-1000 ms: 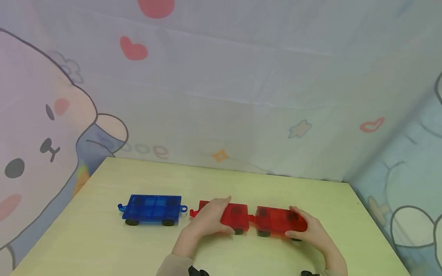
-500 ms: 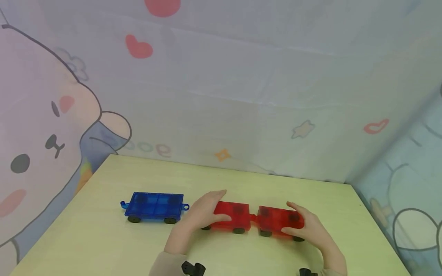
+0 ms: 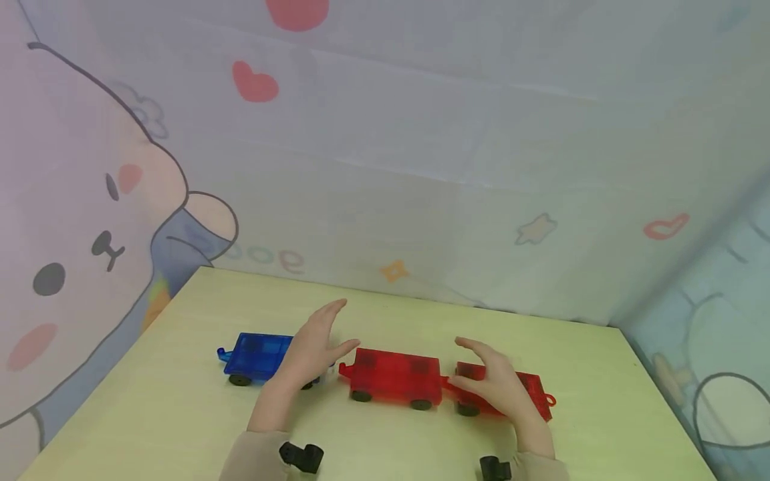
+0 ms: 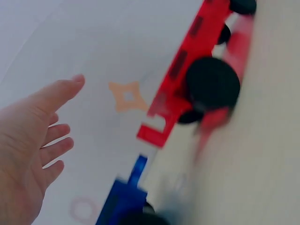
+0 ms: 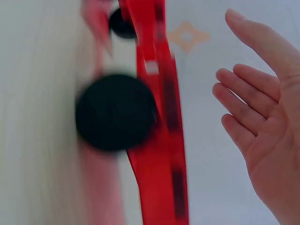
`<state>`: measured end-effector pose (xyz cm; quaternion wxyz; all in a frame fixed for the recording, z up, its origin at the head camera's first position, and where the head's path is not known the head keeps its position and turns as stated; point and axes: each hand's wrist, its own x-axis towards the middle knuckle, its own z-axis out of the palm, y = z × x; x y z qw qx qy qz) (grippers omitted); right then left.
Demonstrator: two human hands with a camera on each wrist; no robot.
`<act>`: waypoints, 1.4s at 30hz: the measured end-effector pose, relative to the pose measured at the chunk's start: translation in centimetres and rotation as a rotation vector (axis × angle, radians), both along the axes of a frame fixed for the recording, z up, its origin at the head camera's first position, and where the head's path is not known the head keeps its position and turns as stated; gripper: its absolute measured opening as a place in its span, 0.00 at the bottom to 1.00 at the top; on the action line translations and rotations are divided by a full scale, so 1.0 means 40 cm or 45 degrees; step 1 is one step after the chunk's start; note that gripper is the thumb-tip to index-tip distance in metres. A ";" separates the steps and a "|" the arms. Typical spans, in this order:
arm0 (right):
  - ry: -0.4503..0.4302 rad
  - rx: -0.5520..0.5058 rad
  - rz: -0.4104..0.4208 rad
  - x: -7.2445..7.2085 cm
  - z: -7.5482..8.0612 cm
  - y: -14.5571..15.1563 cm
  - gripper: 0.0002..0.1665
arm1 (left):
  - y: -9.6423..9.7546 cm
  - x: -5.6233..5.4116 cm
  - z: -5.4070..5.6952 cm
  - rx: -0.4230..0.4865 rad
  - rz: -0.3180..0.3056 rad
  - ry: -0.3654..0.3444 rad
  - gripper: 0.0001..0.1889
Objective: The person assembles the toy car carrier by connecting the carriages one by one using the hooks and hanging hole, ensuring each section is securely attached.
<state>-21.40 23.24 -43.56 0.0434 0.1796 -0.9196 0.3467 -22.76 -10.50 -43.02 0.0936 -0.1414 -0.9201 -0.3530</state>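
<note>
Two red see-through toy train cars stand in a row on the table, linked end to end: a left red car [image 3: 394, 375] and a right red car [image 3: 533, 386]. To their left is a blue toy train car [image 3: 255, 354]. Its ring end and the red hook [image 4: 152, 135] show a gap between them in the left wrist view. Over the blue car's right part hovers my left hand [image 3: 311, 349], fingers apart, holding nothing. My right hand [image 3: 498, 384] is above the right red car with thumb and fingers spread, and partly hides it.
The pale yellow tabletop [image 3: 385, 441] carries all the cars on black wheels. Behind it hangs a printed cloth backdrop [image 3: 421, 133], which also runs along the right side. A black wrist camera [image 3: 302, 457] sits on the left sleeve.
My left hand has let go of the left red car and moved left over the blue car. My right hand has released the right red car's end and shifted left above it.
</note>
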 end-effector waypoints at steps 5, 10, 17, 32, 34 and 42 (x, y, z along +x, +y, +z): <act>-0.009 -0.044 0.034 -0.009 -0.008 -0.070 0.39 | -0.052 -0.008 -0.022 -0.071 0.057 0.037 0.44; -0.045 -0.084 0.043 -0.012 -0.017 -0.139 0.41 | -0.097 0.001 -0.032 -0.107 0.076 0.006 0.47; -0.096 -0.109 0.073 -0.010 -0.032 -0.194 0.43 | -0.153 0.015 -0.041 -0.043 0.068 -0.099 0.52; -0.149 -0.040 0.172 -0.012 -0.049 -0.217 0.49 | -0.196 0.013 -0.056 -0.035 0.009 -0.169 0.57; -0.153 -0.034 0.179 -0.013 -0.051 -0.214 0.50 | -0.200 0.012 -0.060 -0.041 -0.003 -0.173 0.56; -0.185 -0.024 0.198 -0.016 -0.056 -0.204 0.50 | -0.210 0.012 -0.071 -0.067 -0.011 -0.217 0.56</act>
